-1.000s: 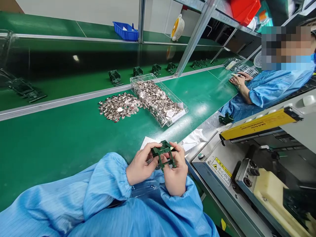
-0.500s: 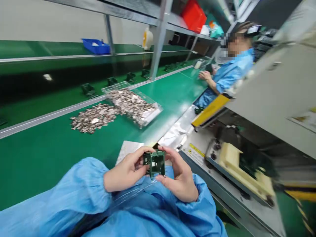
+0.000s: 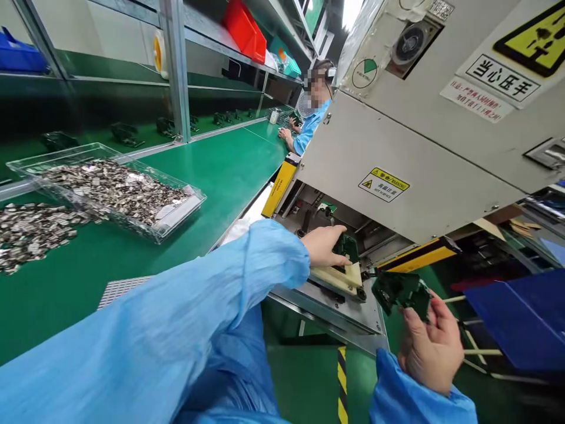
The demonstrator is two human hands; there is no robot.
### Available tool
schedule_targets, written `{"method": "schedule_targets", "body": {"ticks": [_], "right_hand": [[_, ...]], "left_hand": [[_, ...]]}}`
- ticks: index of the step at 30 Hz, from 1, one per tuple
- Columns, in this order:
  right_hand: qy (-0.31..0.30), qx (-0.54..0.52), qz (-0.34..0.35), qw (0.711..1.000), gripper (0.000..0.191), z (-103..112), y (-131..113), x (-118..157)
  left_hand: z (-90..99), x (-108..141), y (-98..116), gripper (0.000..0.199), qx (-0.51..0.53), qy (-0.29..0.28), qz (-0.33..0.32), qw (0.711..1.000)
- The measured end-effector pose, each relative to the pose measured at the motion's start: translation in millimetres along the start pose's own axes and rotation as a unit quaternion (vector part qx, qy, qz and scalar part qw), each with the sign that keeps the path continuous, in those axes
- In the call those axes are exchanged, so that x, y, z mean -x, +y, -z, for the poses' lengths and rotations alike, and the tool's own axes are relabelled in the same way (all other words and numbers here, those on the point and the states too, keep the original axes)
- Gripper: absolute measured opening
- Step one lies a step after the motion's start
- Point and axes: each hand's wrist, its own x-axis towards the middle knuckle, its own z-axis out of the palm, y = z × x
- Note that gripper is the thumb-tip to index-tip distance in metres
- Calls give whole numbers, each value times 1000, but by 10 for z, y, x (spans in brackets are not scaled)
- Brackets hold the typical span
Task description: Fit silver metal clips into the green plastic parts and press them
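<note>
My left hand [image 3: 325,244] reaches into the opening of a grey press, thumb and index finger around a dark green plastic part [image 3: 351,246]. That part sits at the cream-coloured fixture [image 3: 348,277] on the machine's bed; the hand hides some of it. Off to the right, beyond the bed's corner, my right hand [image 3: 435,341] grips another dark green plastic part [image 3: 401,290], tilted, between thumb and fingers. Its inner side cannot be made out.
Yellow guard bars [image 3: 280,185] flank the press opening; its housing [image 3: 366,153] hangs above. A clear tray [image 3: 180,215] of small metal pieces and a loose pile [image 3: 35,232] lie on the green bench [image 3: 220,165]. A co-worker [image 3: 311,121] sits farther along. A blue bin [image 3: 521,321] stands right.
The view has swung right toward the press. My hands, together on a green part before, are now apart: the left inside the press, the right out to the side with a green part.
</note>
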Motion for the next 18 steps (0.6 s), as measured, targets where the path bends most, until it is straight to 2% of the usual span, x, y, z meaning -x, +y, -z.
{"method": "schedule_targets", "body": {"ticks": [2,5,6,8,11,13,15,18], "right_hand": [[-45,15,-6,999,70,-90,-21,-118],[-160,59,19,985,68,-356,-67,-310],[-205,78,27,975,68,-458,-69,-378],[-291,113,33,950,67,-653,-46,-502],[-366,120,36,922,64,-852,23,-612],[-373,124,39,919,66,-878,61,-602],[-342,175,64,921,73,-780,87,-521],[-208,287,88,931,76,-391,117,-299]], "left_hand": [[-15,-44,-1,80,60,39,6,997],[233,192,-51,77,175,114,6,978],[371,342,-80,74,201,117,13,972],[674,719,-150,66,212,85,42,973],[1019,1337,-306,58,164,35,117,979],[1087,1667,-453,57,153,22,175,972],[1026,1860,-622,57,162,10,202,966],[829,1893,-857,58,170,-20,176,969]]}}
